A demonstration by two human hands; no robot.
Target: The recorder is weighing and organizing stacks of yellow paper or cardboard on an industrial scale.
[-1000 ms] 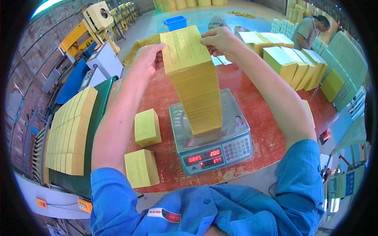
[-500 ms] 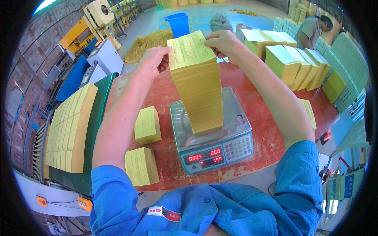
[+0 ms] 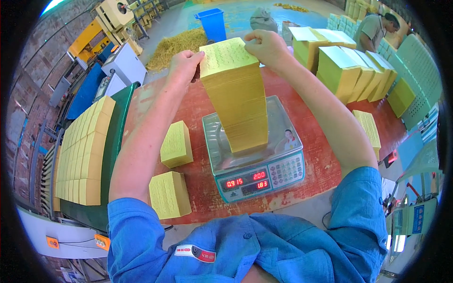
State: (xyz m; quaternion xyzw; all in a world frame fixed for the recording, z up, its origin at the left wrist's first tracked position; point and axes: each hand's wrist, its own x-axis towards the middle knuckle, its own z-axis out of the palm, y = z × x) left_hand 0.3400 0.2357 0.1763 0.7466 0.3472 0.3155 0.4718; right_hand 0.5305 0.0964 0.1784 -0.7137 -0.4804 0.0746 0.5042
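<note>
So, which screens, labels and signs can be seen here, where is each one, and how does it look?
Scale display: front of the teal scale, dark panel with red digits.
Keypad: right of the display, grid of pale keys.
Picture sticker: right side of the steel pan, small portrait.
Shirt label: on the blue shirt, white patch with red print.
Blue signs: far right, upright rectangles.
Orange tags: lower left, on a white surface.

We see the tall stack of yellow paper sheets (image 3: 238, 101) standing on the digital weighing scale (image 3: 257, 162) at the near middle of the red counter (image 3: 325, 155). Two small yellow paper blocks (image 3: 175, 144) lie left of it, one nearer. Further yellow paper stacks (image 3: 339, 70) stand far right.
</note>
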